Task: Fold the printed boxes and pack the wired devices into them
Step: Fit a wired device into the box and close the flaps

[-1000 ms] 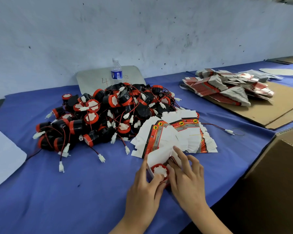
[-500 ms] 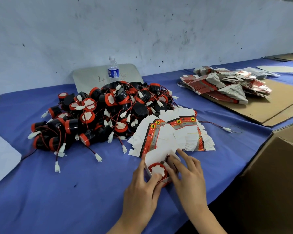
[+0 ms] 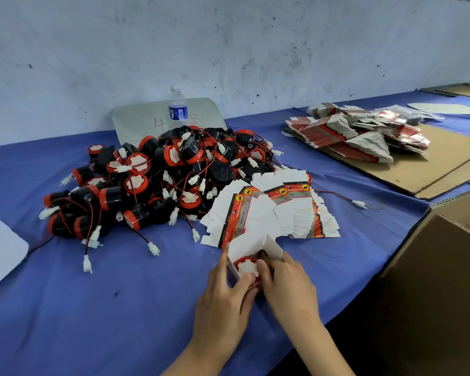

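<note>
A: Two big things frame the job: the blue-covered table (image 3: 120, 308) and the brown shipping carton (image 3: 440, 280) at its near right corner. What lies between?

B: A heap of black-and-red wired devices (image 3: 158, 183) mid-table toward the left, and a fan of flat printed box blanks (image 3: 277, 210) just beside it, touching its right flank. More blanks (image 3: 350, 137) sit on cardboard at the far right edge.

A: And the one being packed?

B: Near the front edge, a half-folded box (image 3: 253, 246), its white flaps standing open, with one device (image 3: 247, 268) seated in its mouth, red rim up.

A: The hands?

B: The left hand (image 3: 225, 297) grips the box's left wall, thumb curled onto the device's rim. The right hand (image 3: 288, 286) curls around the right side, fingertips pinching by the device.

A: Handling?

B: Thin card, light, likely to crease, so I'd hold the walls near the folds. The device looks rigid; its wire probably springs out unless tucked in.
</note>
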Tool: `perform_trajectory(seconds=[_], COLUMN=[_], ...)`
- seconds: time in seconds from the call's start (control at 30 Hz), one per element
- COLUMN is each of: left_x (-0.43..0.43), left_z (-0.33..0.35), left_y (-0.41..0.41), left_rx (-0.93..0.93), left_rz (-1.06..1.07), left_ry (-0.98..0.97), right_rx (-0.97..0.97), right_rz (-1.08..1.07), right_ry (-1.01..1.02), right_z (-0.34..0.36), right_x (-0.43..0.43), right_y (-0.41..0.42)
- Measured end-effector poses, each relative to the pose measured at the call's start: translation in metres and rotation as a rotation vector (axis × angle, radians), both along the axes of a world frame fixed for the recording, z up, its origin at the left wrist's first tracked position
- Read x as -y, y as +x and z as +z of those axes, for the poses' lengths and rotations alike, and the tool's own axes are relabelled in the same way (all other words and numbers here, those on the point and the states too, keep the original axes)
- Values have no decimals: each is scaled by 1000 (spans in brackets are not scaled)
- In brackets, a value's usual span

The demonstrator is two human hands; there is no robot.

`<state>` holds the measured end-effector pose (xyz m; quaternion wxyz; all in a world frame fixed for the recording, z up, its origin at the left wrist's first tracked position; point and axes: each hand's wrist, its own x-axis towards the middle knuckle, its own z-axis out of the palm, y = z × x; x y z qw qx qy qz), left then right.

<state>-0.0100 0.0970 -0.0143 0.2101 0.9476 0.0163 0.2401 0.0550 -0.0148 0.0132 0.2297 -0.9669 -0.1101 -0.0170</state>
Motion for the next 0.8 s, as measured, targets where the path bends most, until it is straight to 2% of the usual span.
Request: perform_trajectory(seconds=[0.13, 0.23, 0.3, 0.4, 0.5, 0.67, 0.8], left_x=[0, 0, -1, -1, 1, 4, 6], left_z=[-1, -2, -5, -1, 0, 2, 2], left_y=[-1, -2, -5, -4, -2, 1, 1], left_rx=[28, 140, 192, 152, 120, 81, 29], left_rz=[-28, -104, -89, -69, -56, -4, 14], left_ry=[-8, -108, -200, -122, -22, -50, -44], right_rx=[-10, 48, 62, 82, 79, 156, 357], right_rz=[-6, -13, -42, -59, -17, 81, 85], right_ry=[-121, -74, 26, 177, 171, 258, 299], right_z=[-3, -9, -16, -19, -17, -16, -24], right_x=[2, 0, -1, 1, 3, 6, 3], right_y=[-4, -4, -5, -5, 0, 3, -6])
